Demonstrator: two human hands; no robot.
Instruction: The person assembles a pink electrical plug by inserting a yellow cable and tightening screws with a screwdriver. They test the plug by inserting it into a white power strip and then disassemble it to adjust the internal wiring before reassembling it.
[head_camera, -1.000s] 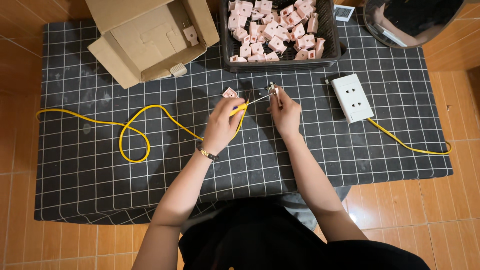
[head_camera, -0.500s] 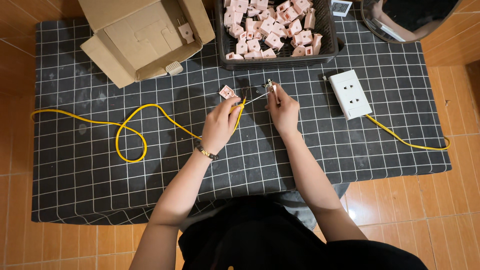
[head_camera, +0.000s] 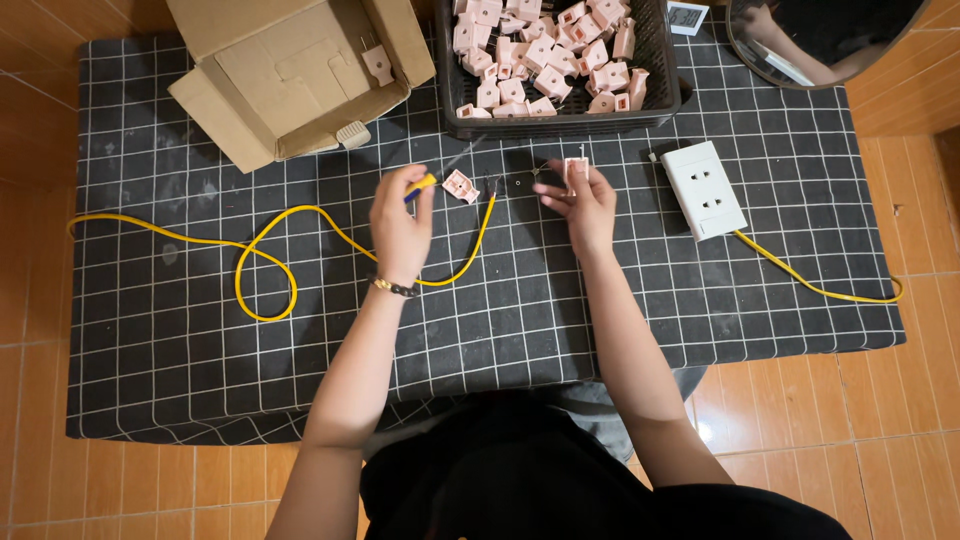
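Note:
My left hand grips a small screwdriver with a yellow and blue handle, its shaft pointing up and to the right. My right hand pinches a pink plug piece between its fingertips. Between the two hands a second pink plug piece lies on the black checked cloth. Beside that piece lies the bare end of a yellow cable, which loops away to the left. Neither hand touches the cable.
A black basket full of pink plug parts stands at the back. An open cardboard box sits back left. A white socket block with its own yellow lead lies to the right. A round mirror is top right.
The hands, which were together at the cable end, have drawn apart. My left hand moved left with the screwdriver, and the cable end now lies free on the cloth.

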